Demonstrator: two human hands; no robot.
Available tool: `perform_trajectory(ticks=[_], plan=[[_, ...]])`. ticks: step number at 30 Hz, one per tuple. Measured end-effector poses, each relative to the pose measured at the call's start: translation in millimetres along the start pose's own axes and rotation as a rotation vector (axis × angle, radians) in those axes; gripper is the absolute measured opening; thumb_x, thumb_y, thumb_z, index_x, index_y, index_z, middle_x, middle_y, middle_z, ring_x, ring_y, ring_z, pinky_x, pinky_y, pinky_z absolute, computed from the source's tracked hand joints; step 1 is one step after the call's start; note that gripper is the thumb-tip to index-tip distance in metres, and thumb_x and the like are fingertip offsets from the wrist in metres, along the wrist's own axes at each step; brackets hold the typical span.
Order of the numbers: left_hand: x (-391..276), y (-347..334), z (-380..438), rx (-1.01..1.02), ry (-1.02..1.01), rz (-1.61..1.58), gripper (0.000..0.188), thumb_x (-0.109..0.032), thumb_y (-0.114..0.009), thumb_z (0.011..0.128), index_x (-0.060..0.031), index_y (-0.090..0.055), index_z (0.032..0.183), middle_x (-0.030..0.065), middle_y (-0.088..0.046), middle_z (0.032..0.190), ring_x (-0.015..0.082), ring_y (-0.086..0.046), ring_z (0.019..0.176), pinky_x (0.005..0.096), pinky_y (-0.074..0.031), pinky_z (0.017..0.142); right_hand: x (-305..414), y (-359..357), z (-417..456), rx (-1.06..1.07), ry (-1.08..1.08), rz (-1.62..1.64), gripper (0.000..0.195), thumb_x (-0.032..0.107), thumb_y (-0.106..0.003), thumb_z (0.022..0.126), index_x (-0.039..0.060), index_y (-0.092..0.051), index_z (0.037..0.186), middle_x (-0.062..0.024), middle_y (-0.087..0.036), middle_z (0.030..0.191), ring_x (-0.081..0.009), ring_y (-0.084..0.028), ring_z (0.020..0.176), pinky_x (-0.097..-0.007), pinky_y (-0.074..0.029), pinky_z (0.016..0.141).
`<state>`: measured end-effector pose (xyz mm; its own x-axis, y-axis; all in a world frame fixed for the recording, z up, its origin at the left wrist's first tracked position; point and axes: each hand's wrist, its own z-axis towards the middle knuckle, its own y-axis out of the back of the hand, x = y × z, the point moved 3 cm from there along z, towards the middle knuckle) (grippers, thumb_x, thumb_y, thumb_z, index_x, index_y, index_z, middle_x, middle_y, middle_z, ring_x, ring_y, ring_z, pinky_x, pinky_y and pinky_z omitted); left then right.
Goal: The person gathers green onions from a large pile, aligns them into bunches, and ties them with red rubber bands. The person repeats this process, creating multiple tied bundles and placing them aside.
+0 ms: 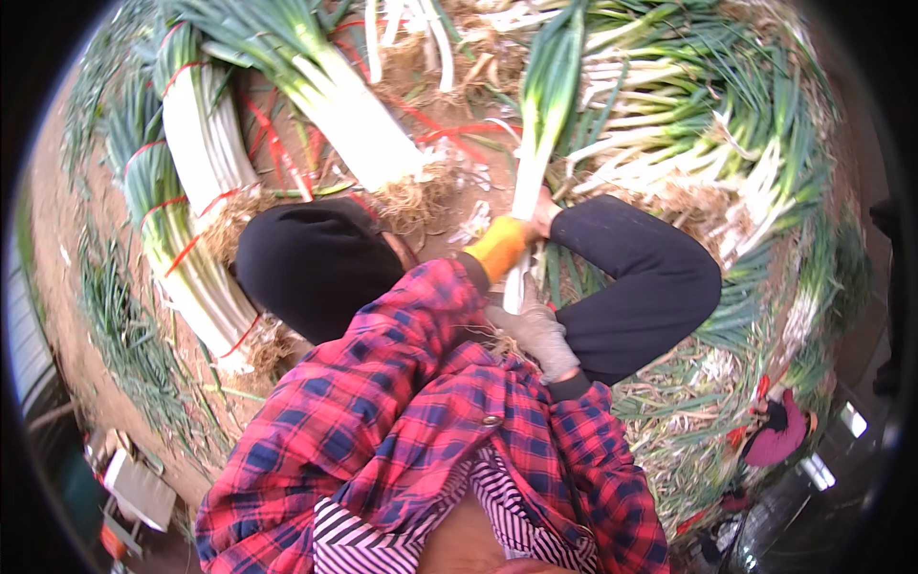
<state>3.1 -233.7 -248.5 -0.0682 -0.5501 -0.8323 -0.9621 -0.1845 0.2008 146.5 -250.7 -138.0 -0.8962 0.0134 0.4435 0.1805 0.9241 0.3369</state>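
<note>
A long green onion with white stem lies across my lap, its green leaves pointing away from me. My left hand, in an orange and yellow glove, is closed around its white stem. My right hand, in a greyish glove, is at the root end of the stem, near the roots; its fingers are partly hidden. Ahead on the ground, a thick group of green onions lies with its roots towards me, near my bent knee.
Bundles tied with red bands lie at the left. A large heap of loose green onions spreads on the right. Red straps and peeled skins lie on the soil. Another person is at the far lower right.
</note>
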Motion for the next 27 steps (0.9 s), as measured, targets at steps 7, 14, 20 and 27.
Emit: perform_trajectory(ticks=[7, 14, 20, 27], plan=[[4, 27, 39, -0.246, 0.288, 0.133, 0.037, -0.024, -0.069, 0.081, 0.0021, -0.071, 0.107, 0.0222, -0.073, 0.086, 0.0371, -0.074, 0.080, 0.0434, -0.059, 0.070, 36, -53, 22, 0.094, -0.025, -0.142, 0.086, 0.038, -0.066, 0.090, 0.0052, -0.021, 0.156, -0.0278, -0.057, 0.132, -0.0435, -0.056, 0.124, -0.0484, -0.043, 0.107], [-36, 105, 103, -0.029, -0.161, 1.368, 0.020, -0.014, -0.060, 0.084, -0.0047, -0.078, 0.084, 0.0153, -0.070, 0.080, 0.0417, -0.070, 0.073, 0.0539, -0.057, 0.060, 79, -67, 5, 0.124, -0.066, -0.199, 0.093, 0.035, -0.071, 0.084, -0.0004, -0.018, 0.153, -0.0358, -0.054, 0.130, -0.0490, -0.062, 0.115, -0.0513, -0.051, 0.097], [-23, 125, 99, -0.416, 0.281, 0.172, 0.041, -0.018, -0.070, 0.083, 0.0006, -0.055, 0.117, 0.0229, -0.072, 0.095, 0.0406, -0.071, 0.098, 0.0501, -0.057, 0.079, 78, -70, 12, 0.149, -0.044, -0.226, 0.102, 0.020, -0.065, 0.081, 0.0021, -0.001, 0.158, -0.0360, -0.055, 0.129, -0.0490, -0.062, 0.114, -0.0509, -0.049, 0.098], [16, 165, 81, -0.167, 0.098, 0.171, 0.027, -0.020, -0.070, 0.084, -0.0010, -0.076, 0.103, 0.0222, -0.071, 0.083, 0.0374, -0.073, 0.080, 0.0455, -0.059, 0.074, 66, -70, 22, 0.218, -0.045, -0.255, 0.095, 0.009, -0.064, 0.076, 0.0035, -0.013, 0.156, -0.0325, -0.056, 0.129, -0.0476, -0.060, 0.117, -0.0480, -0.049, 0.098]])
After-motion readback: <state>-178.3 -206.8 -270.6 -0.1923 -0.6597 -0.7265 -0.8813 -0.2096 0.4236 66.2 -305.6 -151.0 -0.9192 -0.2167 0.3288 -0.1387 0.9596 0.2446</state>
